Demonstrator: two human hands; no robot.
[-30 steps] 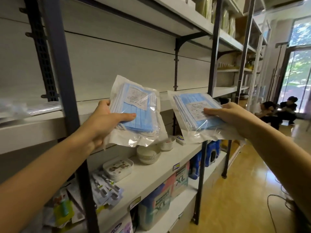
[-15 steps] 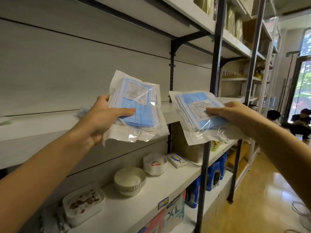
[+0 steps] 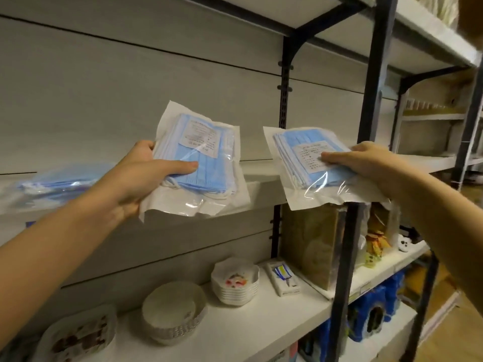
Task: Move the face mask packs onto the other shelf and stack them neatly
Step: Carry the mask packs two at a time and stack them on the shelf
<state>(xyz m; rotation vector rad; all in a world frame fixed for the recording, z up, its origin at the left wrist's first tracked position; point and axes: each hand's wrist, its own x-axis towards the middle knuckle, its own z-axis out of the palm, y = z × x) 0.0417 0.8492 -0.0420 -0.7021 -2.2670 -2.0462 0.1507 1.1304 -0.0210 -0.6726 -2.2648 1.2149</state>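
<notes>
White shelf (image 3: pixel 261 176) behind; left hand (image 3: pixel 141 176), right hand (image 3: pixel 363 160) each grip clear blue-mask pack (image 3: pixel 201 163), (image 3: pixel 311 163).

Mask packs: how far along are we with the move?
Done: some packs already lie on the shelf at left, blurred, so no count. In hand: left hand holds one pack, right hand another, both off the shelf. Left: setting these down and squaring the stack.
</notes>
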